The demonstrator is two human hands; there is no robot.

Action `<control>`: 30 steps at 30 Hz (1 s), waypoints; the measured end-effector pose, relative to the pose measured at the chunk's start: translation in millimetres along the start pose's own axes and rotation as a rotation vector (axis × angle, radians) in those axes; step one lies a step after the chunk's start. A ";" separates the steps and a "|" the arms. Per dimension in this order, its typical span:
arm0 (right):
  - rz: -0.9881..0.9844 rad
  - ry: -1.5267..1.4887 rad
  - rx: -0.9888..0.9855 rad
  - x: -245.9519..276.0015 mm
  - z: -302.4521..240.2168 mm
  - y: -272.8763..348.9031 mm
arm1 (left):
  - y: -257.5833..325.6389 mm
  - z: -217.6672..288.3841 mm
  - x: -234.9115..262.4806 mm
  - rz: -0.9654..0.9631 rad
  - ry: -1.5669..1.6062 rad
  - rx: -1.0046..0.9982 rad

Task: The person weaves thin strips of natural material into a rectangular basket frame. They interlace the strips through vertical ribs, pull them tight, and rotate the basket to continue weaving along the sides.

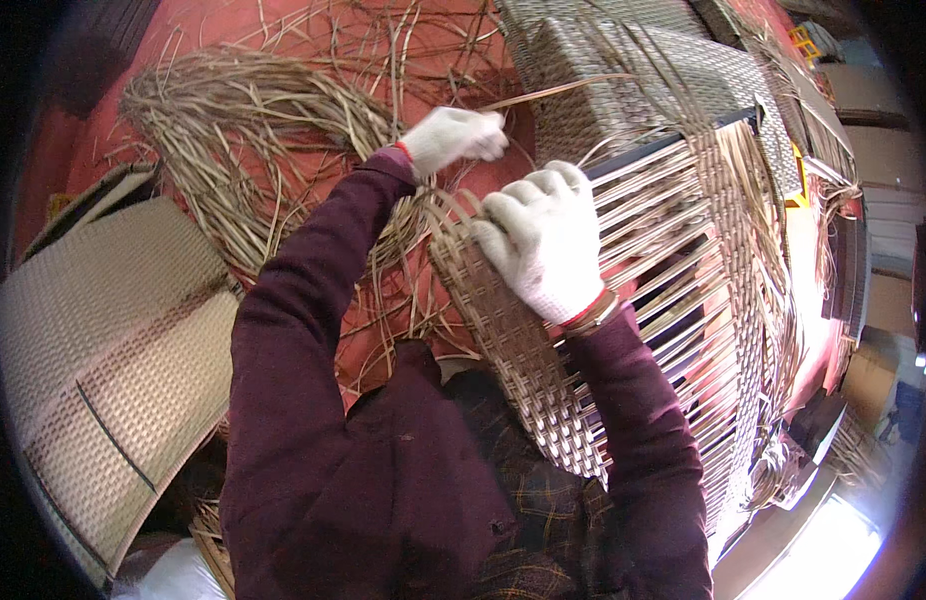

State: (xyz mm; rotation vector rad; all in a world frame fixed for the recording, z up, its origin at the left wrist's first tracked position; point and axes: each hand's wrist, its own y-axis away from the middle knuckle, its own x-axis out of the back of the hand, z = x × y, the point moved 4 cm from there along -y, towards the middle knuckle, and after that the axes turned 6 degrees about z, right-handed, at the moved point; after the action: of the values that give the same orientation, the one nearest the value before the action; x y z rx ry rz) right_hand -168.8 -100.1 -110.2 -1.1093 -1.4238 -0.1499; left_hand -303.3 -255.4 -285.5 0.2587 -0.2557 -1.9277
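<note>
While the half-woven panel is lying tilted across the person's lap, its woven band is running from the middle of the view down toward the lower right, and its loose upright strips are fanning out to the right, under a dark bar. The right hand, in a white glove, is pressing down on the panel's upper woven edge, fingers curled over the strips there and gripping them. The left hand, also gloved, is sitting just above and to the left of it, closed around a single long strip that is stretching away to the upper right. So the right hand is the nearer one to the weave, and the left is holding the strand off its top corner.

Beyond the hands, a loose heap of dried strips is spreading over the red floor. A finished woven mat is lying at the left, and more woven pieces are stacking up at the top. No container is showing.
</note>
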 end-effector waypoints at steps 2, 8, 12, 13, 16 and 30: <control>0.008 -0.003 -0.020 0.5 0.7 1.7 | -8.4 24.3 -49.5 -0.309 -0.036 0.044; 0.014 -0.061 -0.088 4.5 2.2 4.3 | -20.5 35.0 -108.8 -0.296 0.232 0.507; 0.103 -0.084 -0.082 8.0 2.9 4.4 | -33.1 42.1 -97.4 -0.126 0.749 0.435; 0.097 -0.073 -0.078 7.1 3.2 5.1 | -37.5 39.2 -90.5 0.014 0.930 0.484; 0.032 -0.082 -0.105 2.3 6.0 9.0 | -64.7 57.2 -51.3 0.018 0.987 0.194; 0.026 -0.156 -0.147 2.5 9.3 15.9 | -262.7 293.6 26.2 0.513 0.734 -0.175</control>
State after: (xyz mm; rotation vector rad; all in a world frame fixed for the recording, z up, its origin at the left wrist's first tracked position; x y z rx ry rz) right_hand -163.9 -84.2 -118.4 -1.2822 -1.5562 -0.1537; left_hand -633.0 -169.8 -85.9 0.6866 0.3095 -1.2365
